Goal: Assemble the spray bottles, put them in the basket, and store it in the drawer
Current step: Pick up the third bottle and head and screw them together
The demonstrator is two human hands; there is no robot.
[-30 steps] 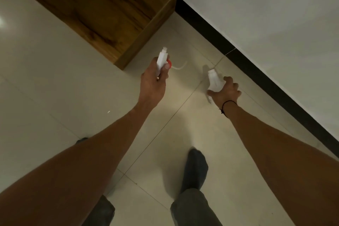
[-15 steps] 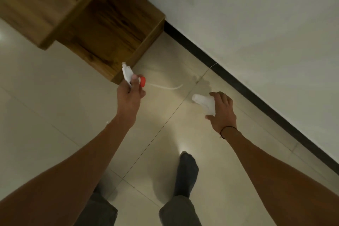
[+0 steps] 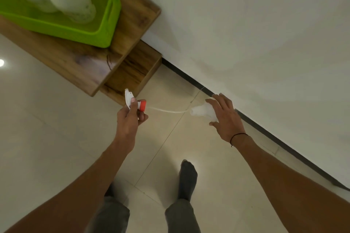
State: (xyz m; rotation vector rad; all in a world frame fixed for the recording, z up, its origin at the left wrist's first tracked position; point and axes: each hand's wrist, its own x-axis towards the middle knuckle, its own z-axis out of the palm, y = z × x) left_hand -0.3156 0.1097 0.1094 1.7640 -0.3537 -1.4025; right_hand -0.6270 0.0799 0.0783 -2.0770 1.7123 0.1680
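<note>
My left hand (image 3: 128, 117) grips a white spray head (image 3: 129, 98) with a red collar (image 3: 142, 105); its thin clear tube (image 3: 166, 110) runs right, with its tip at the mouth of a white bottle (image 3: 203, 112). My right hand (image 3: 226, 117) holds that bottle sideways, neck pointing left. At top left a green basket (image 3: 109, 15) sits on the wooden cabinet top (image 3: 132, 24), holding white bottles (image 3: 70, 0), one with a yellow part, blurred. Below the top, an open wooden drawer (image 3: 136, 70) sticks out.
A white wall (image 3: 246, 24) with a dark baseboard (image 3: 265, 130) runs diagonally on the right. Pale floor tiles (image 3: 47, 138) lie below. My socked feet (image 3: 186, 178) and grey trouser legs stand at the bottom centre.
The view has lifted, bringing the cabinet top and green basket into sight. Both hands have drawn together, and the tube tip now reaches the bottle's mouth.
</note>
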